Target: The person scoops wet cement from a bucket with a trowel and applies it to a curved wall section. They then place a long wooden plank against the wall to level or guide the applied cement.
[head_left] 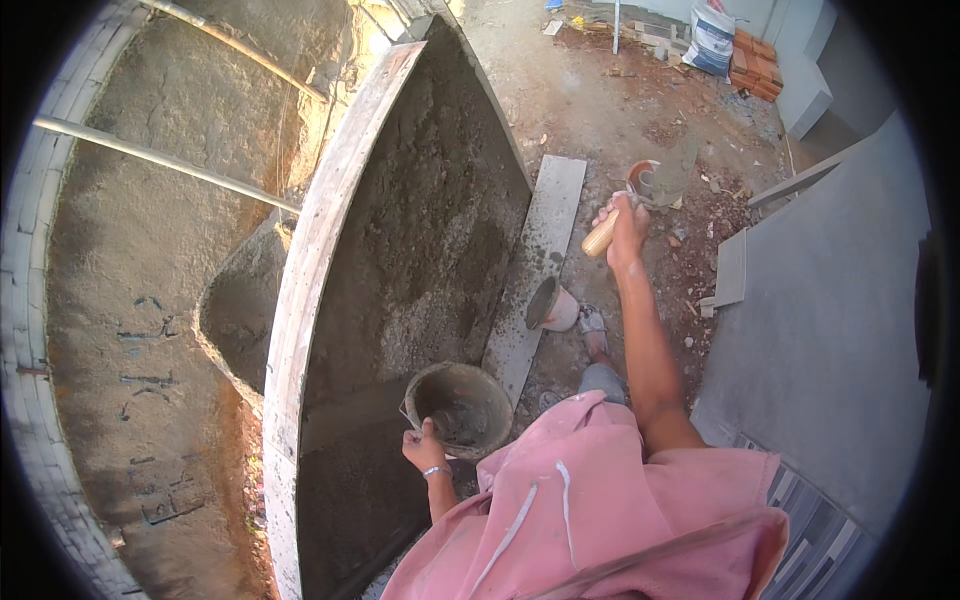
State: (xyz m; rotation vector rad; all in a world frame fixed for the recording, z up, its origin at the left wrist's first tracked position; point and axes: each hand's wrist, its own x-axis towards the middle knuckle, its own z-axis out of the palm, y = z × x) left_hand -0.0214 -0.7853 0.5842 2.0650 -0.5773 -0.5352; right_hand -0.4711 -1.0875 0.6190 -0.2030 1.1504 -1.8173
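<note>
My left hand (426, 450) grips the near-left rim of a dark, mortar-crusted bucket (491, 382), with wet grey mortar (462, 420) inside it. Out to the right, my right hand (628, 228) is closed round the wooden handle of a trowel (600, 236). The trowel's grey blade points away from me and blends with the ground behind it. Left of my body stands a wall face (415, 215) coated in rough, dark mortar. A pale straight board (345, 160) runs along its edge.
A mortar-spotted plank (562, 190) lies along the wall's foot. Beside my feet stands a white pail (563, 312). Debris litters the dirt ground (600, 110). Farther off are a white sack (711, 42) and orange bricks (755, 66). A grey wall (820, 300) stands at right; poles (170, 160) cross the left.
</note>
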